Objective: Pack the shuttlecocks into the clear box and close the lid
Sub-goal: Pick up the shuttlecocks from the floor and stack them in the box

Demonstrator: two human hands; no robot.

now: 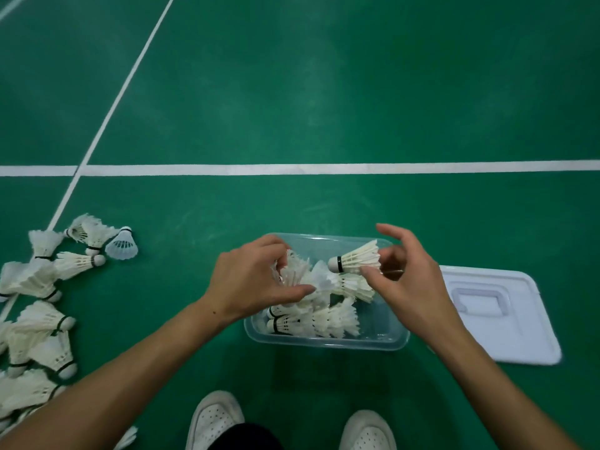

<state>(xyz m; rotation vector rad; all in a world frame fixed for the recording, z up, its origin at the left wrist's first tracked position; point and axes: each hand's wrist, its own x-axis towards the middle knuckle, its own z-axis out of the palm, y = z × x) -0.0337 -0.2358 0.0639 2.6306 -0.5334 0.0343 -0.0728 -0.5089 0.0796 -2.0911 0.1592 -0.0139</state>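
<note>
Step in hand: I judged this to be mid-packing, with both hands over the clear box [326, 339] on the green court floor [324, 92] and the lid not yet on.
Left hand: my left hand [256, 280] had its fingers curled round a bunch of shuttlecocks [293, 271], held just over the box's left end.
Right hand: my right hand [412, 287] sat at the feathers of a single shuttlecock [357, 258], cork pointing left. The fingers were spread and loosely curved, the thumb tip beside the skirt (I could not tell whether it was pinched or just let go).
In the box: several packed shuttlecocks [315, 323] lay on their sides along the near wall, leaving free space at the right end.
Next move: I reckoned the held ones needed lowering in on their sides, beside those already laid.
Still to pack: a loose pile [39, 303] lay on the floor well to the left, so many trips remained.
Lid: the white lid [506, 316] lay flat just right of the box, partly behind my right wrist.
In the way: nothing blocked the box mouth but my own hands. My white shoes [214, 420] stood near its front wall.
</note>
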